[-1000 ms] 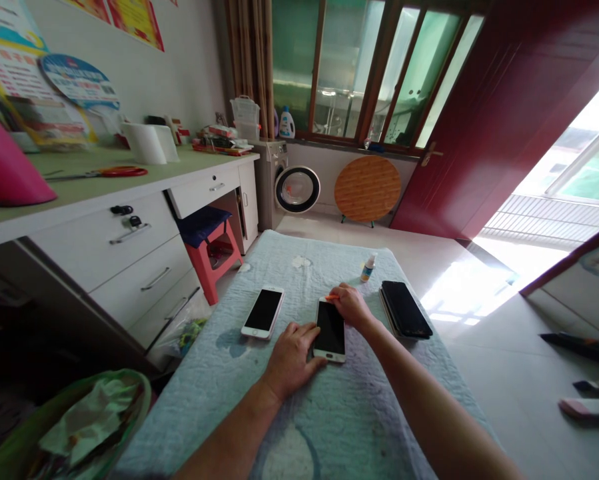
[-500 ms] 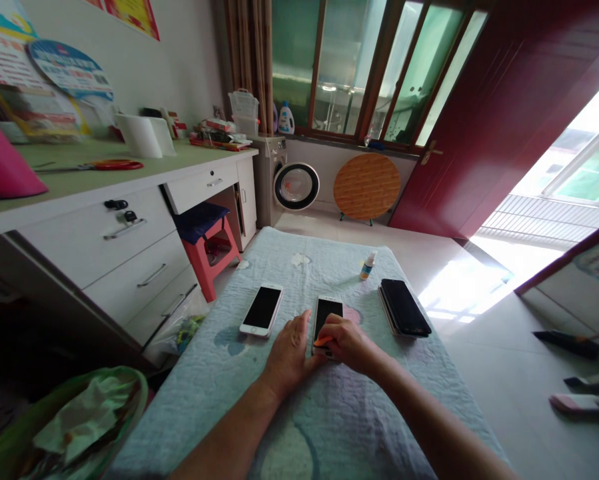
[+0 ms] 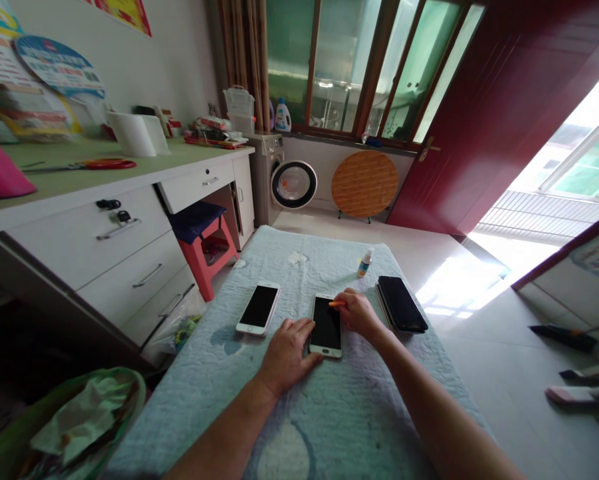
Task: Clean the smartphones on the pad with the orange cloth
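Observation:
A white smartphone (image 3: 326, 327) with a dark screen lies face up on the cloth-covered table. My left hand (image 3: 285, 353) rests along its left side, fingers stretched out and touching the edge, the thumb at the lower left corner. Over the upper right of the screen, my right hand (image 3: 356, 312) is closed on a small orange tool (image 3: 336, 304), mostly hidden by the fingers. Another white smartphone (image 3: 258, 309) lies to the left. On the right is a stack of phones with a black smartphone (image 3: 402, 304) on top. A small spray bottle (image 3: 364, 263) stands behind.
The table's pale blue quilted cover (image 3: 299, 250) shows around the phones. A white desk (image 3: 144, 227) runs along the left, with a red stool (image 3: 206, 250) under it. A waste bin (image 3: 142, 393) stands at the lower left. Brooms (image 3: 564, 337) lie at right.
My right hand has slid the orange tool from the lower part of the phone's screen up to its upper right. My left hand has shifted slightly left and down, its fingers lower.

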{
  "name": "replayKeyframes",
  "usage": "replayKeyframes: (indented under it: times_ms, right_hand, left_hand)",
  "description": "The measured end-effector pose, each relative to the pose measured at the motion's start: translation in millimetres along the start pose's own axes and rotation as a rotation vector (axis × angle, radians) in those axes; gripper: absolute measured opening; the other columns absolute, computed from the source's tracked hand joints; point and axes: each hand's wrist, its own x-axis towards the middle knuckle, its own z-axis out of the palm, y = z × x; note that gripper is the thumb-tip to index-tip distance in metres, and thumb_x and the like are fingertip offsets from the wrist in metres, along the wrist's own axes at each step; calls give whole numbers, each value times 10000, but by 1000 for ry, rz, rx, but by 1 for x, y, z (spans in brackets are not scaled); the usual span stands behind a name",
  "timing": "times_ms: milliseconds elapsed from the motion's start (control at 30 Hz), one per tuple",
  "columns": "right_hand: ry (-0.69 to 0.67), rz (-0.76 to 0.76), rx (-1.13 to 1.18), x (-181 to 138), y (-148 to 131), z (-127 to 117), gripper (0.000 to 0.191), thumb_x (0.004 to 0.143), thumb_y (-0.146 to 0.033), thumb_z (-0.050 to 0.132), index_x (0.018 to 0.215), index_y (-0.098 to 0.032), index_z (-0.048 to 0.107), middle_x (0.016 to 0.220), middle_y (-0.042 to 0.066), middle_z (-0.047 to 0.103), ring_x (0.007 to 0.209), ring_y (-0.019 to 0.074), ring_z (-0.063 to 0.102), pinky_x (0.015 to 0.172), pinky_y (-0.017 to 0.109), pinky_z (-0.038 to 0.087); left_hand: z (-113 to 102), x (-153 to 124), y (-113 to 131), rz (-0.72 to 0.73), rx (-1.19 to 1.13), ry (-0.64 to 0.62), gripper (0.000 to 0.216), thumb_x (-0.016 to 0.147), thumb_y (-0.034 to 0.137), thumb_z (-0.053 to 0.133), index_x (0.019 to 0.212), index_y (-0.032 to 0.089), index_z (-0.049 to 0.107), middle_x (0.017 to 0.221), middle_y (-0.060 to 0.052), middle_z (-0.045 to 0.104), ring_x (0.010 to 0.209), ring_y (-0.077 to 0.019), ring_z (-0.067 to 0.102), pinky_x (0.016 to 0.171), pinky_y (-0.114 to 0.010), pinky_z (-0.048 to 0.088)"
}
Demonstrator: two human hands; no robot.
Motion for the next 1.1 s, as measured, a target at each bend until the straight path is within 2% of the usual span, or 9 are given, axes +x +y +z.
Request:
replayKeyframes:
  times_ms: [100,200,433,667,833,967,1100]
  right_hand:
    - [30,45,-12,11,4,3,137,808,-125,573,798,-176,700,774,11,567,744,129,538,709,225,382]
    - [35,64,-12,7,1,2,129,812,-137,574,790,-177,694,768,10,564,734,127,536,698,223,380]
    - [-68,-59,100,-47,-18,-6,118,838,-168,582,777,-181,682,760,0,552,691,109,538,649,208,371]
    - [-151,-90,182,-89,-35,-12,174,868,-135,528,821,-201,682,816,1,554,720,103,551,670,203,390]
    - [-194,-116,166,-86,-41,-17,173,847,-103,537,797,-192,676,820,4,553,723,104,544,681,203,397]
    - [-187,-150,150,-76,-49,-10,168,840,-90,542,787,-180,674,828,15,559,747,114,547,698,211,401]
    - [-158,-177,175,-71,-59,2,177,831,-71,542,825,-186,677,855,18,556,764,116,551,715,215,417]
  left_hand:
    - [0,0,2,-2,11,6,552,789,430,685,1267,187,554,1273,-76,588,1107,-264,515,980,-388,399]
    - [-1,0,5,-1,36,10,557,785,460,686,1251,183,562,1246,-80,603,1096,-270,518,961,-391,407]
    - [2,0,6,7,57,25,592,792,558,645,1231,167,574,1235,-95,613,1077,-283,523,955,-410,411]
    - [3,0,7,5,84,45,533,784,485,676,1207,176,577,1224,-86,619,1054,-279,533,932,-403,419]
    - [1,0,8,2,80,27,523,777,440,672,1210,161,577,1225,-86,617,1064,-280,525,939,-396,420]
    - [-1,-1,8,3,78,1,507,767,313,632,1242,148,565,1256,-88,601,1090,-275,516,958,-392,414]
    - [-1,0,4,-6,60,-8,413,846,199,486,1246,156,579,1276,-76,597,1093,-246,521,976,-381,407]
